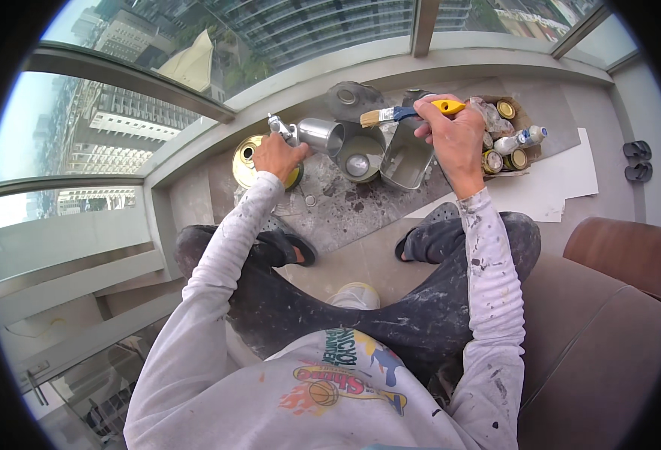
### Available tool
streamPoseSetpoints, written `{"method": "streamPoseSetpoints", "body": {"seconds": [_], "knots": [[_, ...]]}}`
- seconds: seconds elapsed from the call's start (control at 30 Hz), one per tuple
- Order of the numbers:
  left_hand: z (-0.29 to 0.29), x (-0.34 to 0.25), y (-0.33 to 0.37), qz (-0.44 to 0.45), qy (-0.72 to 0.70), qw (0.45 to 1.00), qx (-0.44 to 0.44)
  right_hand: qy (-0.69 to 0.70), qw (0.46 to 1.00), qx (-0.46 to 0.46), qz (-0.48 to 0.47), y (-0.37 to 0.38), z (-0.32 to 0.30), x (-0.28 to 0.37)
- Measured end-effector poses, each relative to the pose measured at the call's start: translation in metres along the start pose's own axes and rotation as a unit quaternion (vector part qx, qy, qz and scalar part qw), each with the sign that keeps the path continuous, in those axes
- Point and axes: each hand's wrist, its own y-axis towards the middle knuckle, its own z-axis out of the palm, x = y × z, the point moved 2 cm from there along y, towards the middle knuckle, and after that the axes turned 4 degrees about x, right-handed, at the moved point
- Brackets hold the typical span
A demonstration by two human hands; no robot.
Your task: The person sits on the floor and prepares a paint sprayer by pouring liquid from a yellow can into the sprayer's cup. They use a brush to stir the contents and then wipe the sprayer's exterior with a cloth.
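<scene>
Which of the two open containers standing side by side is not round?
The rectangular tub on the right: its straight sides set it apart from the round bucket.

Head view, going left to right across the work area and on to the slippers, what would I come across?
Yellow can, silver cup, round bucket, rectangular container, plastic bottle, dark slippers.
</scene>
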Motion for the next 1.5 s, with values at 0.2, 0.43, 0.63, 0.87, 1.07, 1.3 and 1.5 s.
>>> {"method": "streamPoseSetpoints", "body": {"seconds": [0.2, 0.43, 0.63, 0.87, 1.07, 1.3, 1.5], "knots": [[0.0, -0.001, 0.004, 0.03, 0.02, 0.999, -0.032, 0.002, 1.0, 0.002, -0.009, -0.001, -0.001, 0.003], [0.006, -0.008, 0.005, 0.044, 0.048, 0.997, -0.037, 0.013, 1.0, 0.005, -0.014, 0.001, 0.002, 0.0], [0.014, -0.013, 0.006, 0.073, 0.057, 0.989, -0.116, 0.014, 1.0, 0.005, -0.013, 0.0, 0.006, 0.004], [0.009, -0.016, 0.014, 0.016, 0.019, 0.998, -0.062, 0.032, 0.999, -0.003, -0.018, 0.001, 0.004, 0.003], [-0.004, 0.006, 0.028, -0.041, -0.196, 0.965, 0.169, 0.036, 0.999, -0.023, -0.02, 0.004, 0.001, 0.002], [0.011, 0.032, 0.005, -0.172, -0.595, 0.687, 0.381, 0.102, 0.994, -0.028, -0.006, 0.002, 0.004, 0.008], [-0.004, -0.007, -0.03, -0.207, -0.539, 0.724, 0.378, 0.141, 0.988, -0.033, -0.048, -0.006, 0.003, 0.02]]}}
